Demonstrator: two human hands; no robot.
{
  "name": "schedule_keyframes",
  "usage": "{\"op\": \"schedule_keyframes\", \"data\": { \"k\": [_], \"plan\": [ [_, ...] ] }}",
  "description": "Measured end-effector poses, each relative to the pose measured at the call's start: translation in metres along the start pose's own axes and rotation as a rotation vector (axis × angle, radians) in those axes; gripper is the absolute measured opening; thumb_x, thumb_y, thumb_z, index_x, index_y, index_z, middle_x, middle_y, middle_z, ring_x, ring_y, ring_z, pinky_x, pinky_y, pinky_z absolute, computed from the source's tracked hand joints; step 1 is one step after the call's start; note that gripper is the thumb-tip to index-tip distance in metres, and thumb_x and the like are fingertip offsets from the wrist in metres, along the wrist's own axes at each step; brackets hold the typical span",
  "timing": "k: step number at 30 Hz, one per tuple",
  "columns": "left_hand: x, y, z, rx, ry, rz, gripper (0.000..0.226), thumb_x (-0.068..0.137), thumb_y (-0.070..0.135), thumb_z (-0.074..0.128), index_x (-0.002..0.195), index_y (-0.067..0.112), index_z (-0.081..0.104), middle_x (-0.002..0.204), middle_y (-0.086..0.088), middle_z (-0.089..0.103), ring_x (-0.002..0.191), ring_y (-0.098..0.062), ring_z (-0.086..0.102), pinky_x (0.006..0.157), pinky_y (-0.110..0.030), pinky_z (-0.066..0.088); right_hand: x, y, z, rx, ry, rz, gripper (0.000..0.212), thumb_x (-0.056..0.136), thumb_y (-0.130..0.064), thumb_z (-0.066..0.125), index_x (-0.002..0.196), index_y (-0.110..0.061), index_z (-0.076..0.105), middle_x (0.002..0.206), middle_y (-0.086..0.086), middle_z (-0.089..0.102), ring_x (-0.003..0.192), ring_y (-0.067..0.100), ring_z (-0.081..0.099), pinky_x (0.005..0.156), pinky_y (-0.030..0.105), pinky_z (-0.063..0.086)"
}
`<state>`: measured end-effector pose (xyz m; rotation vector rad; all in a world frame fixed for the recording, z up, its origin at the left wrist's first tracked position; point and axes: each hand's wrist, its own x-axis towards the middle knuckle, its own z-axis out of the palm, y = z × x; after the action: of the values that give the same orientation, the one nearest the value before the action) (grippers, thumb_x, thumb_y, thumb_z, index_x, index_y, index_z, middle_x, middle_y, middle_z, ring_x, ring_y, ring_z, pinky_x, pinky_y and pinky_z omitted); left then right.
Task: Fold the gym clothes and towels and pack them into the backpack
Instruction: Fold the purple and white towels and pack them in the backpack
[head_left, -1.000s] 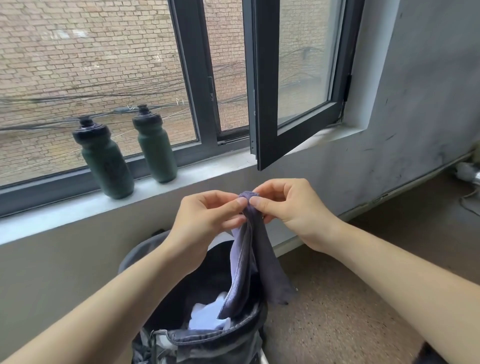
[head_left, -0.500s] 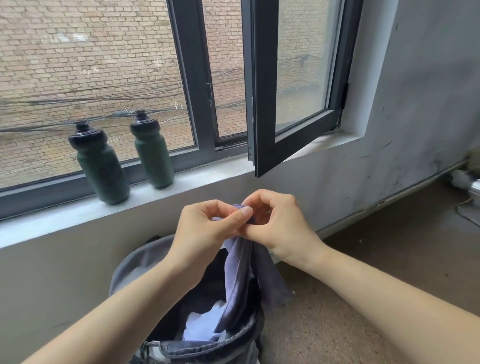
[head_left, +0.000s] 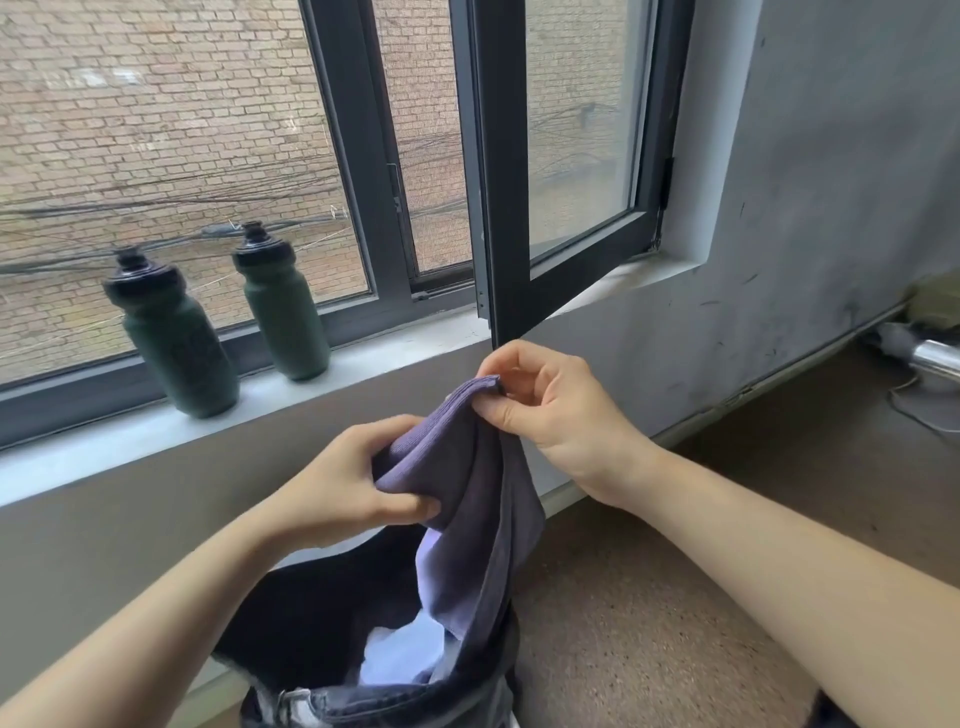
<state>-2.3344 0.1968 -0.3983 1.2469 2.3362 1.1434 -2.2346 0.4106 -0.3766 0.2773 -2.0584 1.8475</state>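
While the window (head_left: 363, 156) and its open casement fill the upper half of the frame, the working zone lies at lower centre, where the backpack (head_left: 311, 623) stands open-mouthed on the speckled floor (head_left: 649, 623) below the pale sill (head_left: 415, 343). Inside the backpack, a white item (head_left: 400, 660) shows at the bottom of the opening. A purple cloth (head_left: 467, 493), either a towel or a garment, hangs from mid-frame down into the bag's mouth, its lower end resting against the rim. The right hand (head_left: 550, 415), centre right, pinches the cloth's top hem between thumb and forefinger; the left hand (head_left: 343, 483), centre left and slightly lower, grips a bunched fold of the same cloth. Two dark green bottles (head_left: 280, 306) stand upright on the sill at left, well apart from the hands. The step in hand appears to be straightening the cloth for folding. To do it well, the hands should probably find matching corners along one edge, draw them apart until the fabric hangs flat, and lift the trailing end clear of the bag before doubling it over, so that no wrinkle is packed in.
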Motion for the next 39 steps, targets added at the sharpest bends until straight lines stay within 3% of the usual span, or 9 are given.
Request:
{"op": "schedule_keyframes", "data": {
  "k": [2, 6, 9, 12, 22, 27, 30, 34, 39],
  "plan": [
    [-0.003, -0.006, 0.001, 0.059, 0.01, -0.025, 0.017, 0.071, 0.028, 0.081, 0.086, 0.026, 0.073, 0.074, 0.015, 0.061, 0.069, -0.004, 0.052, 0.066, -0.031, 0.044, 0.002, 0.001, -0.002, 0.028, 0.041, 0.003, 0.015, 0.093, 0.003, 0.066, 0.092, -0.012, 0.064, 0.087, 0.002, 0.07, 0.081, 0.007, 0.064, 0.079, 0.018, 0.051],
    [-0.006, -0.011, -0.008, -0.172, 0.179, -0.056, 0.038, 0.071, 0.048, 0.084, 0.09, 0.015, 0.081, 0.081, -0.002, 0.076, 0.077, -0.008, 0.059, 0.075, -0.032, 0.048, 0.005, 0.004, -0.011, 0.038, 0.141, 0.016, 0.017, 0.093, 0.002, 0.067, 0.092, -0.015, 0.065, 0.085, -0.003, 0.072, 0.082, 0.007, 0.065, 0.083, 0.021, 0.052],
    [-0.004, 0.0, -0.009, -0.424, 0.372, 0.01, 0.013, 0.087, 0.029, 0.078, 0.089, 0.018, 0.084, 0.09, -0.004, 0.08, 0.083, -0.009, 0.068, 0.082, -0.03, 0.055, 0.007, 0.006, -0.018, -0.011, 0.216, 0.021, 0.015, 0.092, -0.002, 0.07, 0.092, -0.017, 0.068, 0.087, -0.003, 0.074, 0.086, 0.009, 0.068, 0.084, 0.024, 0.053],
    [0.001, 0.021, -0.009, -0.459, 0.572, 0.158, 0.034, 0.094, 0.004, 0.064, 0.086, 0.03, 0.085, 0.087, 0.01, 0.078, 0.083, -0.001, 0.067, 0.08, -0.016, 0.054, 0.007, 0.002, -0.018, -0.063, 0.288, -0.034, 0.011, 0.092, -0.009, 0.071, 0.096, -0.019, 0.068, 0.09, -0.003, 0.075, 0.088, 0.008, 0.071, 0.082, 0.023, 0.057],
    [0.012, 0.028, -0.005, -0.406, 0.703, 0.124, 0.017, 0.103, 0.013, 0.06, 0.102, 0.0, 0.069, 0.086, 0.001, 0.07, 0.077, -0.007, 0.059, 0.069, -0.017, 0.051, 0.013, 0.007, -0.02, -0.19, 0.335, -0.023, 0.009, 0.095, -0.015, 0.069, 0.104, -0.015, 0.066, 0.095, -0.005, 0.075, 0.094, 0.008, 0.071, 0.083, 0.021, 0.058],
    [0.014, 0.032, 0.001, -0.59, 0.535, -0.014, 0.019, 0.106, 0.019, 0.051, 0.101, 0.013, 0.069, 0.085, 0.0, 0.073, 0.076, -0.01, 0.066, 0.069, -0.024, 0.056, 0.015, 0.015, -0.023, -0.114, 0.266, 0.111, 0.007, 0.097, -0.015, 0.066, 0.103, -0.011, 0.066, 0.093, -0.002, 0.075, 0.085, 0.006, 0.07, 0.082, 0.024, 0.056],
    [0.016, 0.042, 0.002, -0.775, 0.577, -0.098, 0.024, 0.106, 0.027, 0.052, 0.091, 0.018, 0.068, 0.072, 0.005, 0.071, 0.062, -0.005, 0.065, 0.059, -0.017, 0.054, 0.014, 0.014, -0.019, 0.081, 0.211, 0.176, 0.016, 0.1, -0.023, 0.062, 0.105, -0.008, 0.064, 0.093, 0.003, 0.072, 0.089, 0.015, 0.065, 0.092, 0.039, 0.051],
    [0.017, 0.051, -0.002, -0.978, 0.622, -0.187, 0.025, 0.104, 0.036, 0.057, 0.094, 0.018, 0.07, 0.07, 0.003, 0.073, 0.059, -0.009, 0.068, 0.055, -0.019, 0.056, 0.003, 0.014, -0.011, 0.3, -0.172, 0.327, 0.054, 0.092, -0.053, 0.052, 0.124, -0.011, 0.064, 0.12, 0.003, 0.072, 0.12, 0.023, 0.064, 0.111, 0.044, 0.042],
    [0.014, 0.045, -0.015, -1.092, 0.608, -0.222, 0.025, 0.106, 0.035, 0.051, 0.111, 0.019, 0.07, 0.098, -0.006, 0.076, 0.086, -0.02, 0.075, 0.071, -0.031, 0.064, -0.016, 0.026, 0.005, 0.282, -0.385, 0.547, 0.051, 0.086, -0.028, 0.074, 0.133, -0.012, 0.063, 0.133, 0.01, 0.068, 0.123, 0.026, 0.065, 0.098, 0.034, 0.054]
  ]
}}
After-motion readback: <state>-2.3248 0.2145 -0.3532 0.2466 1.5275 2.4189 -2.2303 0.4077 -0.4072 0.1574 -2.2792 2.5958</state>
